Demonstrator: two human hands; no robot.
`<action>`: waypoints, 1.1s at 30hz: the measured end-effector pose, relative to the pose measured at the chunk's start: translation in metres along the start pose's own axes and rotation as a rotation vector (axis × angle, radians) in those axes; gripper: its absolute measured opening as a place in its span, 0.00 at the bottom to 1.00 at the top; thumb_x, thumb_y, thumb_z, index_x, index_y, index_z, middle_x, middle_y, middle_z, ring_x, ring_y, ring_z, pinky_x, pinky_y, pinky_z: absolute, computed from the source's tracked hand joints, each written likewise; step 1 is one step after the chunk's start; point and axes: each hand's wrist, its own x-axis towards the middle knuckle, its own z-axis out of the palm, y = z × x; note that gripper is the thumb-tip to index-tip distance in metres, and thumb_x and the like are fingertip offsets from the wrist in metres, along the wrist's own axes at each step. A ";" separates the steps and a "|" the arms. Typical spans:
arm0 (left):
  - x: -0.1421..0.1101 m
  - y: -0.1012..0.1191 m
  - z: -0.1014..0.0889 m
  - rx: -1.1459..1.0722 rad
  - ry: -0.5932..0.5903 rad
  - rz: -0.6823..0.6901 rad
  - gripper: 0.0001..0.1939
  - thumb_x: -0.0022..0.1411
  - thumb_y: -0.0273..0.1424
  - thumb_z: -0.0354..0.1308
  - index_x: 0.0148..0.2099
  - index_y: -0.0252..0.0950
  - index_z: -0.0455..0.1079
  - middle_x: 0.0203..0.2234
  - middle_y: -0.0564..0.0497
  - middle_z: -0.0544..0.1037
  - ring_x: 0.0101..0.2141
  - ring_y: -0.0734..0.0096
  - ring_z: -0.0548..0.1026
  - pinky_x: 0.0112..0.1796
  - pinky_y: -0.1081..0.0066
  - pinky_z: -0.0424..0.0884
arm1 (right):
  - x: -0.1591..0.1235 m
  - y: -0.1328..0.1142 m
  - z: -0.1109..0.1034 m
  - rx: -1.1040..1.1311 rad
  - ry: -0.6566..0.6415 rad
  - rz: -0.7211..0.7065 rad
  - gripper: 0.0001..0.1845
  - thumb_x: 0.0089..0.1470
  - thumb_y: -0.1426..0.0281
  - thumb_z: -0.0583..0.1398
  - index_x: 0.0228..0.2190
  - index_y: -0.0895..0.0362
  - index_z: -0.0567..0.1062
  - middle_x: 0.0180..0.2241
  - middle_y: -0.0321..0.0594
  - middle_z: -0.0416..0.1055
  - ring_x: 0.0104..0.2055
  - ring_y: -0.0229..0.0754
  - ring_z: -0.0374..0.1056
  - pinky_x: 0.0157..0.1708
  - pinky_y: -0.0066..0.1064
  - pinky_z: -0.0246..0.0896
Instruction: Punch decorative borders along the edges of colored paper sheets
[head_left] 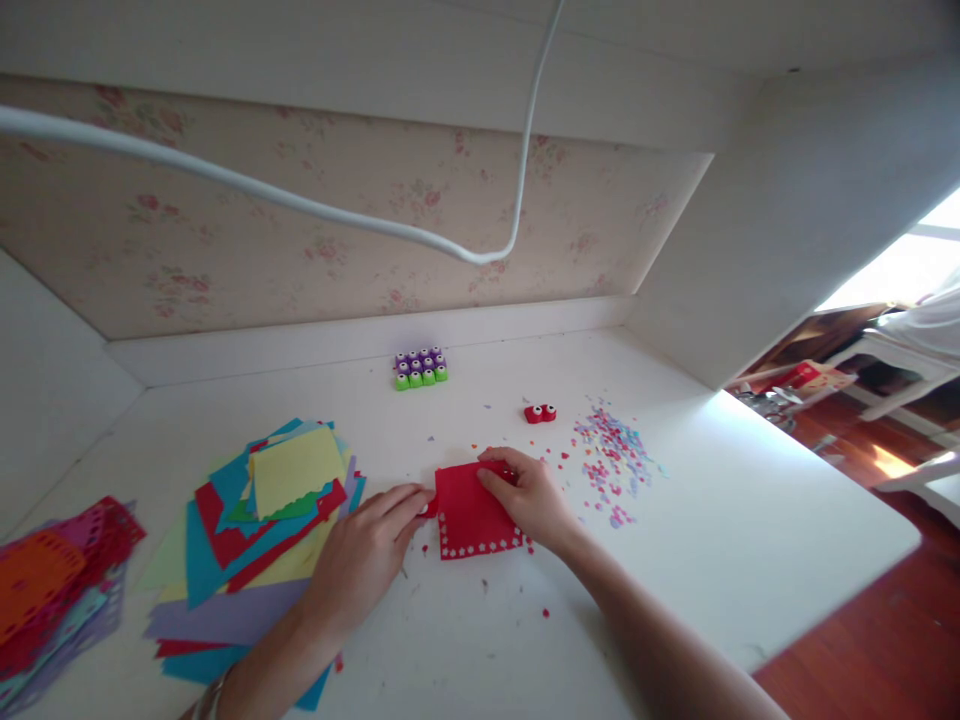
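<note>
A square of red paper (474,508) lies before me, with small flower-shaped holes along its bottom edge and partly up both sides. My left hand (375,540) is closed on a small red craft punch (429,508) with a white button, set at the paper's left edge. The fingers of my right hand (529,495) pinch the paper at its upper right, covering part of that side. Two more red punches (540,413) stand together beyond my right hand. Bits of red paper lie around the sheet.
Purple and green punches (421,368) stand in rows at the back. Cut coloured paper (296,470) is piled at left, beside punched sheets (45,575). Confetti (615,455) is scattered at right. A white cable (337,212) hangs across above the table (697,540).
</note>
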 end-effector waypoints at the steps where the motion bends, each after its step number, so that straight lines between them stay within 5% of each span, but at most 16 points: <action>1: 0.001 0.001 -0.001 -0.001 -0.004 0.000 0.17 0.66 0.25 0.53 0.54 0.43 0.70 0.49 0.51 0.76 0.46 0.65 0.76 0.48 0.63 0.74 | 0.000 0.000 0.000 0.003 -0.002 -0.006 0.10 0.54 0.67 0.59 0.38 0.53 0.78 0.33 0.37 0.78 0.30 0.40 0.70 0.30 0.30 0.63; 10: 0.008 0.009 -0.008 -0.010 -0.056 -0.060 0.15 0.66 0.32 0.56 0.55 0.42 0.69 0.46 0.50 0.78 0.44 0.63 0.77 0.44 0.63 0.75 | 0.003 0.008 0.006 0.077 0.003 0.017 0.12 0.55 0.67 0.58 0.41 0.53 0.76 0.39 0.39 0.78 0.37 0.42 0.72 0.36 0.33 0.66; 33: 0.007 -0.001 -0.001 -0.077 -0.010 -0.064 0.14 0.64 0.31 0.59 0.52 0.44 0.70 0.45 0.51 0.79 0.44 0.63 0.78 0.44 0.64 0.75 | 0.006 0.009 0.001 0.129 -0.023 0.134 0.13 0.52 0.66 0.59 0.39 0.54 0.78 0.34 0.40 0.78 0.31 0.41 0.72 0.30 0.31 0.65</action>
